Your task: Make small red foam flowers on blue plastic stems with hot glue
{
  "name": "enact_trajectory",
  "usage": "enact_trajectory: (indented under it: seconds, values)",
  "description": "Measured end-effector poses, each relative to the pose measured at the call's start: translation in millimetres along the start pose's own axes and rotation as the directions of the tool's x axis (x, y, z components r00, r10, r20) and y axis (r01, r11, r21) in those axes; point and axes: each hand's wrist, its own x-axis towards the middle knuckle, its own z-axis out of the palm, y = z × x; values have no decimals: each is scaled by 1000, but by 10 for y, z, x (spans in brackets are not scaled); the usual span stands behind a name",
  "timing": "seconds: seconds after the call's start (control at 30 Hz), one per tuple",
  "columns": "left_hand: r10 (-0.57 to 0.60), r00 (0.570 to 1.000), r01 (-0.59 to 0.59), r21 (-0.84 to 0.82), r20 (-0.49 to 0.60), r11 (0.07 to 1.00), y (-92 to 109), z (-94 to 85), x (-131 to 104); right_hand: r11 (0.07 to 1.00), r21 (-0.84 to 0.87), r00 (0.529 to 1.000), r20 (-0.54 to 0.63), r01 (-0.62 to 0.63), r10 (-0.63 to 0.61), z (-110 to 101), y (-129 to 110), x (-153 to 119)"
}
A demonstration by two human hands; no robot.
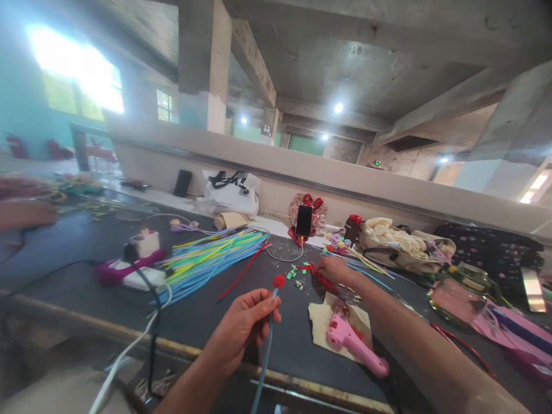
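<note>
My left hand [254, 313] pinches a blue fuzzy stem [268, 351] between thumb and fingers near its top. A small red piece [278, 282] sits at the stem's upper end. My right hand [334, 271] reaches across the table, its fingers curled down and together at a cluster of small red pieces [325, 283]; what lies between the fingertips is hidden. Small green pieces [297, 270] are scattered just left of that hand. In front of it, a pink glue gun [356, 345] rests on a piece of cardboard [318, 322].
A bundle of blue and yellow stems [215, 261] lies left, beside a power strip [142, 275] with trailing cords. Behind stand a phone [304, 221] on a cable and a white bag [233, 192]. A glass jar [461, 290] stands right. Another person's hand [28, 214] blurs at far left.
</note>
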Motion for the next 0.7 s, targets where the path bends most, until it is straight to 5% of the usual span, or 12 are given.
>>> enact_trajectory:
  seconds: [0.2, 0.47, 0.7]
  values:
    - [-10, 1000, 11, -16, 28, 1000, -51, 23, 34, 999, -37, 999, -22, -30, 29, -4, -27, 62]
    - [-5, 1000, 6, -25, 25, 1000, -69, 12, 46, 984, -62, 986, 29, 164, -163, 1, -273, 119]
    - [-3, 1000, 3, -28, 7, 1000, -47, 10, 44, 989, -67, 991, 24, 136, -134, 9, -343, 174]
